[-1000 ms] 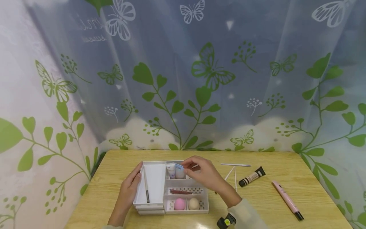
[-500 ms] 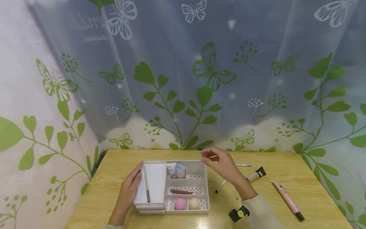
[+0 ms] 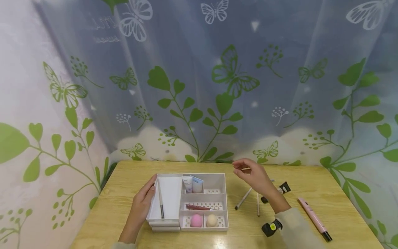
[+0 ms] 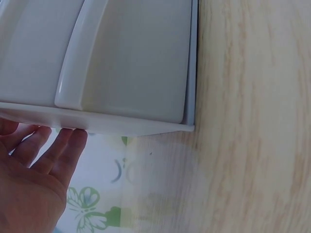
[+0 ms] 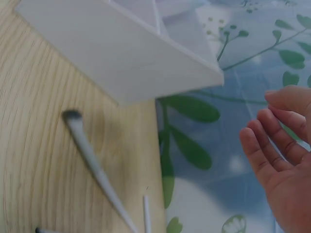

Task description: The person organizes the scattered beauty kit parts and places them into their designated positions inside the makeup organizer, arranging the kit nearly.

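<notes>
A white organizer box (image 3: 203,195) stands on the table with a lidded-looking flat section on its left and open compartments on its right. Against its left side rests my left hand (image 3: 142,204), fingertips touching the wall in the left wrist view. On the flat section lies a makeup brush (image 3: 160,200). Two small tubes (image 3: 197,185) lean in the back compartment. A dark red slim tube (image 3: 198,207) lies in the middle one; a pink sponge (image 3: 196,220) and a beige sponge (image 3: 212,220) sit in front. My right hand (image 3: 256,176), loosely bent, hovers over the right side holding nothing.
Right of the box lie makeup brushes (image 3: 244,199), a black-capped beige tube (image 3: 284,187) partly behind my right forearm, and a long pink tube (image 3: 314,219). A black strap device (image 3: 271,228) is on the right wrist. Behind the table hangs a printed curtain (image 3: 199,86).
My right hand has moved away from the small tubes in the back compartment, rightward past the box's edge. The tubes stay there. The left hand has stayed against the box.
</notes>
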`<state>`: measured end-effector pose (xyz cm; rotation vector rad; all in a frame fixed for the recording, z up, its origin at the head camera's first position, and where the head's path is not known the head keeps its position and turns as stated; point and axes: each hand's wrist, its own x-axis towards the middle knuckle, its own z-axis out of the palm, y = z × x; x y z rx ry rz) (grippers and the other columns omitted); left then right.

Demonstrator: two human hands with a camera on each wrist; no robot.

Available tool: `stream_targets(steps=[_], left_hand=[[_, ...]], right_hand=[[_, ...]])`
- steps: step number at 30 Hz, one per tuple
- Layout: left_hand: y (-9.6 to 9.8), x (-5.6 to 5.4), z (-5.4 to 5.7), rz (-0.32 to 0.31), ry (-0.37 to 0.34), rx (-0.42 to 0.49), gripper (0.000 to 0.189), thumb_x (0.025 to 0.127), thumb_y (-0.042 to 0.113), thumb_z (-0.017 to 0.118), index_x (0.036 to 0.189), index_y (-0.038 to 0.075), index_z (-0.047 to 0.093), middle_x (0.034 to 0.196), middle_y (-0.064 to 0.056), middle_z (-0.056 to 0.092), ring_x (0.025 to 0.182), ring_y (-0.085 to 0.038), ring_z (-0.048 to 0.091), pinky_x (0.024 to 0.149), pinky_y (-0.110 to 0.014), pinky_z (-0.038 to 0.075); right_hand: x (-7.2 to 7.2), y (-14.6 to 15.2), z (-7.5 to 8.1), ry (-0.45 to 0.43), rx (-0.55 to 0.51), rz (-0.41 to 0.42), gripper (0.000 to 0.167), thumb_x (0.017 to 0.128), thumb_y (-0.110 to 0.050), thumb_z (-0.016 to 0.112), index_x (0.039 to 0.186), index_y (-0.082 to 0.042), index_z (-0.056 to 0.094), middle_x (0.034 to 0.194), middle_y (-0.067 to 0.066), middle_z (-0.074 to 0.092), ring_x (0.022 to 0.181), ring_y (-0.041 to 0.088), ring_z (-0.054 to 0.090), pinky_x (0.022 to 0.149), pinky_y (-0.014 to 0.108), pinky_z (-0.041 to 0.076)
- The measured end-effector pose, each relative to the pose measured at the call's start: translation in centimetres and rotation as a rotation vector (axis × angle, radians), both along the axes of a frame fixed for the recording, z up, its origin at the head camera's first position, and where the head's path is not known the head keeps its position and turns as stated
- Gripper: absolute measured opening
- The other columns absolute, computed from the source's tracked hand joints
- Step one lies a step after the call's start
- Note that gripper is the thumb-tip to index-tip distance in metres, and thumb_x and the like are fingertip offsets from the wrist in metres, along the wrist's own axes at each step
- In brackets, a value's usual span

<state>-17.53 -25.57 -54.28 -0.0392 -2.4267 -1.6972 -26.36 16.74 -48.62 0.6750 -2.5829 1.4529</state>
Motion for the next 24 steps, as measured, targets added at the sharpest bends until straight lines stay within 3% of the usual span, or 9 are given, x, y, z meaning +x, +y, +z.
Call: stream_targets(steps=[6, 13, 24], left_hand=[[0.0, 0.0, 0.0, 0.018, -0.008, -0.010, 0.050, 0.120, 0.023, 0.042, 0.168, 0.009, 0.043, 0.175, -0.008, 0.041, 0.164, -0.028, 0.032, 0.113, 0.002, 0.023], [0.2, -0.1, 0.0, 0.019, -0.021, -0.013, 0.049, 0.120, 0.023, 0.042, 0.168, 0.011, 0.044, 0.175, -0.007, 0.041, 0.164, -0.027, 0.032, 0.113, 0.002, 0.023], [0.0, -0.1, -0.2, 0.010, -0.009, -0.007, 0.049, 0.120, 0.022, 0.043, 0.168, 0.011, 0.044, 0.175, -0.009, 0.041, 0.164, -0.027, 0.033, 0.113, 0.002, 0.024]], right_hand=[[-1.2, 1.0, -1.3, -0.016, 0.003, -0.012, 0.027, 0.105, -0.015, 0.075, 0.131, -0.008, 0.073, 0.124, 0.013, 0.076, 0.110, 0.023, 0.074, 0.097, 0.028, 0.063], [-2.4, 2.3, -2.6, -0.004, 0.071, -0.034, 0.025, 0.104, -0.010, 0.076, 0.129, -0.007, 0.074, 0.122, 0.015, 0.076, 0.109, 0.027, 0.074, 0.098, 0.042, 0.065], [-3.9, 5.5, -3.9, -0.062, 0.159, -0.068, 0.027, 0.106, -0.011, 0.072, 0.132, -0.004, 0.073, 0.123, 0.021, 0.075, 0.112, 0.031, 0.073, 0.101, 0.050, 0.062]])
